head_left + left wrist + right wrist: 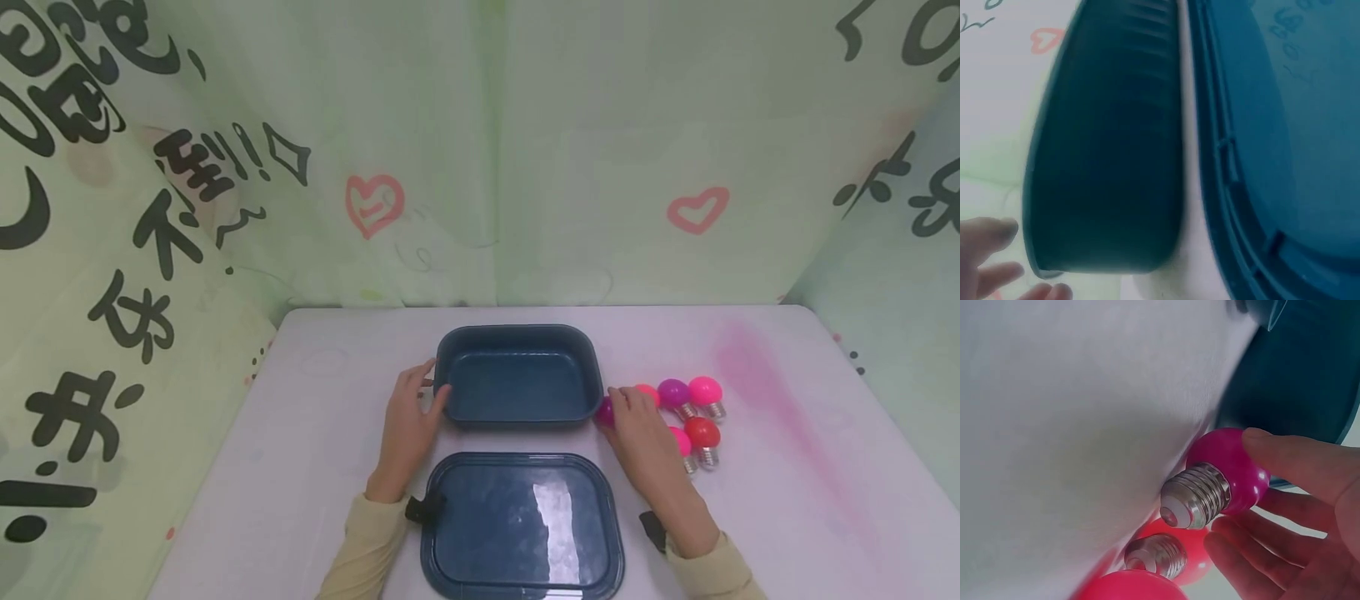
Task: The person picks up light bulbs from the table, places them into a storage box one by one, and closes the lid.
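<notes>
A dark blue rectangular box point(517, 420), its top open, stands mid-table. At its left end is my left hand point(408, 421), thumb by the rim and fingers spread loosely; the left wrist view shows those fingertips point(999, 232) beside the box wall. My right hand point(647, 446) pinches a purple light bulb point(1225, 459) between thumb and fingers, just off the box's right end. The bulb's silver screw base faces away from the palm. More bulbs lie right of that hand: purple point(673, 392), pink point(705, 390) and red point(702, 432), others partly hidden by it.
Nearer to me than the box lies its matching blue lid point(487, 533), flat on the white table point(300, 467). Fabric walls point(570, 167) with drawn hearts and black writing enclose the back and both sides.
</notes>
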